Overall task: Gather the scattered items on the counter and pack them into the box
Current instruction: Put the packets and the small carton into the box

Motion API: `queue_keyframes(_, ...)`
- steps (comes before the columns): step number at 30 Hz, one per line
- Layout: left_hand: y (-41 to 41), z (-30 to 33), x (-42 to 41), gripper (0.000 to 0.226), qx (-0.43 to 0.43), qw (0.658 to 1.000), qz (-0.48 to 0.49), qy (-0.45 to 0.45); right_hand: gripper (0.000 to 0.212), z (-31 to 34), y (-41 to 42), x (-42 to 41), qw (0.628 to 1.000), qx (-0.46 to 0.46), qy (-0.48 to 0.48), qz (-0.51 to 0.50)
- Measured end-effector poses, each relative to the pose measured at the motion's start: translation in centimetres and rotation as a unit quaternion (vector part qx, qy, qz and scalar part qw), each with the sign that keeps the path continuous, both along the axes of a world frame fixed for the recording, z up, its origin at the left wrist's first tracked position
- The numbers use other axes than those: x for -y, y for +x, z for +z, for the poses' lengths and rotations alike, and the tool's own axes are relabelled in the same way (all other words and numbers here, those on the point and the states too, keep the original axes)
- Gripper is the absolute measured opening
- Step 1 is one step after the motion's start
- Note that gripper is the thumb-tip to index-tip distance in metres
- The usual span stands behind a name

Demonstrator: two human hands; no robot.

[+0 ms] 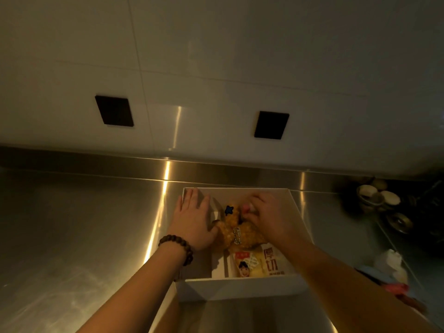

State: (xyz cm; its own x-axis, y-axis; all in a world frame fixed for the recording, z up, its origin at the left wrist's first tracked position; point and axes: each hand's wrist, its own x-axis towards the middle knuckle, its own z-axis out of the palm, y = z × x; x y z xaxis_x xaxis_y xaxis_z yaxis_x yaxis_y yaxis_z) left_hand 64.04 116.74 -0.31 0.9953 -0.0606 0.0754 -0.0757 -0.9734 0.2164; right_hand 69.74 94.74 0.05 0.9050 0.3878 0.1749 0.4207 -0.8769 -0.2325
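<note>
Steel counter (72, 224) carried the white box (240, 288). The left hand (192, 219) lay flat on its left wall, fingers straight and spread, probably steadying it. The yellow plush toy (236, 233) lay inside, long axis slanting toward the near-right, over a snack packet (259, 263). The right hand (269, 215) curled onto it, seemingly tucking it down.

My left hand (192, 219) lay flat with its fingers straight and slightly spread, pointing toward the far side, the thumb tucked out to the right. A dark beaded bracelet (179, 247) circled that wrist. My right hand (269, 215) was bent down at the wrist, its fingers curled under and bunched together on the left; what they gripped I could not tell. Both bare forearms reached in from the near edge, converging toward the middle.
</note>
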Motion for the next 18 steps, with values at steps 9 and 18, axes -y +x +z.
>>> queue_keyframes(9, -1.7, 2.8, 7.2, 0.081, 0.002, 0.996, -0.031, -0.081, 0.057, 2.8, -4.6, 5.9, 0.997, 0.006, 0.082, 0.009)
queue_keyframes(18, -6.0, 3.5, 25.0, 0.074, 0.09, 0.983, -0.105, -0.122, 0.057, 2.6, -11.8, 22.8, 0.99, -0.023, 0.126, -0.053)
